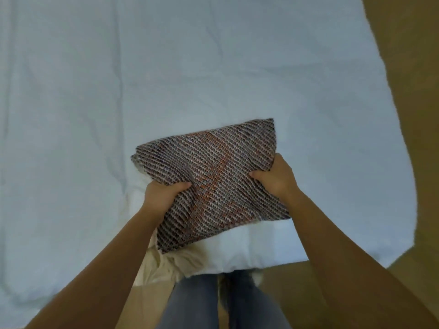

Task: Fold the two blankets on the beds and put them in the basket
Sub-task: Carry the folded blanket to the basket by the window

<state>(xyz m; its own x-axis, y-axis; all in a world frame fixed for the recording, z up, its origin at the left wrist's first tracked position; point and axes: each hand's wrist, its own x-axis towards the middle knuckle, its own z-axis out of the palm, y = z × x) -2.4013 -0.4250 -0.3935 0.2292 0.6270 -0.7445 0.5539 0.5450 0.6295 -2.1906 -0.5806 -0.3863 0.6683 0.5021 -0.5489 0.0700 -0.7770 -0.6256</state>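
Observation:
A folded blanket (211, 172), woven in dark, white and orange threads, is held as a thick rectangular bundle over the near edge of the bed (166, 74). My left hand (164, 194) grips its left near side, thumb on top. My right hand (276, 178) grips its right side, thumb pressed into the weave. No basket is in view, and no second blanket.
The bed is covered by a pale blue-white sheet with light creases. A cream cloth (161, 264) hangs at the bed's near edge below the bundle. Brown floor (415, 115) runs along the right side and near corner. My legs in jeans (213, 302) stand against the bed.

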